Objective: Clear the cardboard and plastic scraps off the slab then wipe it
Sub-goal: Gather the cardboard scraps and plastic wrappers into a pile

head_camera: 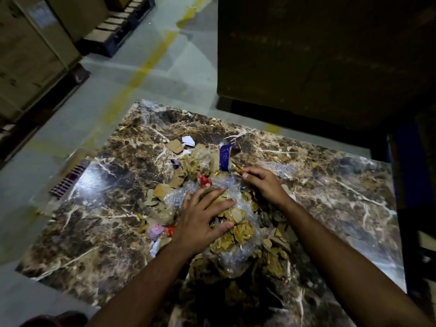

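Around the slab [99, 223] we note stacked cartons [30, 50] on pallets far left, a large dark box [318, 55] far right crowding that far corner, a floor grate [67, 179] just off the left edge, and grey floor [165, 74] with a yellow line open beyond. Cardboard scraps [175, 146] and clear plastic [236, 260] lie heaped mid-slab; bare marble remains toward left, right and far edges. Our left hand [203, 223] presses flat on the heap, grip apart; our right hand [264, 185] pinches a small brown scrap [238, 169], grip clamped on it.
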Motion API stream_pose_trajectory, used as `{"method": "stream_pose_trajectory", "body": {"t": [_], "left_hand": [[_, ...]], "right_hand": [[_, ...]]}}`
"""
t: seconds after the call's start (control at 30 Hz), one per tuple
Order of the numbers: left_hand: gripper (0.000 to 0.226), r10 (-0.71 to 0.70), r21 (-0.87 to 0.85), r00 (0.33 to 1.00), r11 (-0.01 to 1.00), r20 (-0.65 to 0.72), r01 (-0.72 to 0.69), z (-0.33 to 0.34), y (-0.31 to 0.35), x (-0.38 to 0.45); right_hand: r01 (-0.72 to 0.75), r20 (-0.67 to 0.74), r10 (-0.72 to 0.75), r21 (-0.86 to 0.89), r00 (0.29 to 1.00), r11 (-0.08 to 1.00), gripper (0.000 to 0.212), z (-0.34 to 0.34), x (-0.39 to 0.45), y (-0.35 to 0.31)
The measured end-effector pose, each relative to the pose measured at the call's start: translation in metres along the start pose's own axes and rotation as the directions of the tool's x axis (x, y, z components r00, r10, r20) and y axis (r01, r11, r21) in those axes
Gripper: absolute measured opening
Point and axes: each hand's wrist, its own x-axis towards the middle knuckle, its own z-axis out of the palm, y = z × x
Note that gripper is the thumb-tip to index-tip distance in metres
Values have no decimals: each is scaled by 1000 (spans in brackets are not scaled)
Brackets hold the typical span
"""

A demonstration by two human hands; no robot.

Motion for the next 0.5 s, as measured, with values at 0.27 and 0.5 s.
{"method": "stream_pose_trajectory", "body": {"t": [0.27, 0.5], "left_hand": [[59, -19, 16, 998, 1000, 53, 18, -3, 3, -3], [60, -8, 144, 995, 990, 97, -6, -11, 10, -2]], "right_hand": [[92, 19, -90, -282, 996, 955, 29, 32, -44, 2], [-1, -16, -6, -407, 1000, 914, 54, 15, -47, -8]]}}
